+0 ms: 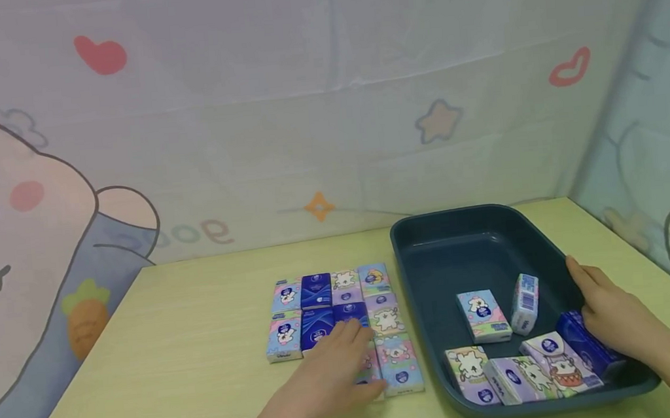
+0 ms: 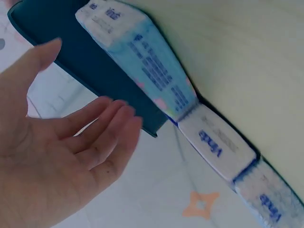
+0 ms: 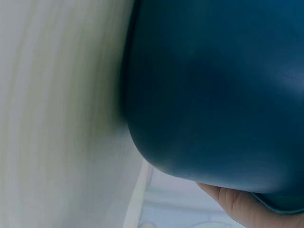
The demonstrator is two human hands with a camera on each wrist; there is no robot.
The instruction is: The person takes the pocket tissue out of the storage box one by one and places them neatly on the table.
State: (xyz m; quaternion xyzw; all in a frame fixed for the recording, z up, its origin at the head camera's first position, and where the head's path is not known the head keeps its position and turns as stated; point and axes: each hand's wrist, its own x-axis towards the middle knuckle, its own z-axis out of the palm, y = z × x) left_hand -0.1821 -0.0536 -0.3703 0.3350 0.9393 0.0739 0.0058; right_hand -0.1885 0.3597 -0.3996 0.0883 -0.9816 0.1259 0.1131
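Note:
Small tissue packs lie side by side in a block on the table, some pastel with cartoon animals, others dark blue [image 1: 316, 290]. Over the near part of this block is my left hand [image 1: 331, 372], hiding some packs. In the left wrist view its fingers [image 2: 102, 137] are loosely bent with nothing between them, beside a light-blue pack side [image 2: 152, 71]. My right hand [image 1: 618, 318] grips the right rim of a dark teal plastic bin [image 1: 456, 252]. Inside the bin are several more packs, including a pastel one [image 1: 484, 315], an upright one [image 1: 525, 303] and a dark blue one [image 1: 584, 343].
The bin stands on the pale yellow wood-grain table [image 1: 192, 351], just right of the block of packs. Behind the table hangs a printed cloth [image 1: 256, 110] with hearts, a star and a cartoon bear. Another cloth [image 1: 655, 144] closes off the right side.

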